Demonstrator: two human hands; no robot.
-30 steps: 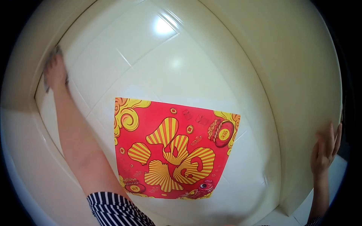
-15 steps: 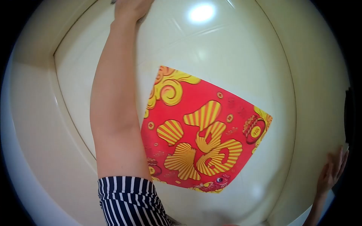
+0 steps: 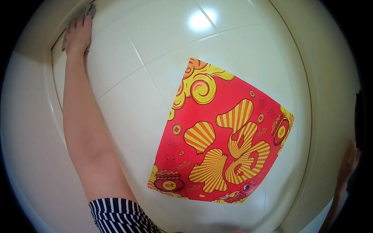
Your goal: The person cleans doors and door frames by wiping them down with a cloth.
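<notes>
My left hand [image 3: 79, 37] presses a grey cloth [image 3: 91, 10] flat against the white tiled surface [image 3: 116, 70] at the upper left, close to the frame edge. Parts of the cloth stick out past the fingertips and both sides of the hand. At the far right, my right hand [image 3: 349, 160] rests at the outer edge of the cream frame, its fingers pointing up; what it may hold is hidden. Between the arms, a red and yellow poster [image 3: 180, 143] with striped gold shapes lies on the tiles, tilted.
A wide cream frame [image 3: 29, 101] borders the tiled surface on the left, and another cream band [image 3: 330, 89] runs down the right side. A bright light reflection shines on the tiles at the top. A striped sleeve covers my left upper arm.
My left hand swept up and right with the cloth, then back to the upper left. The view shifted, so the poster appears further right and more tilted. My right hand remains at the right edge.
</notes>
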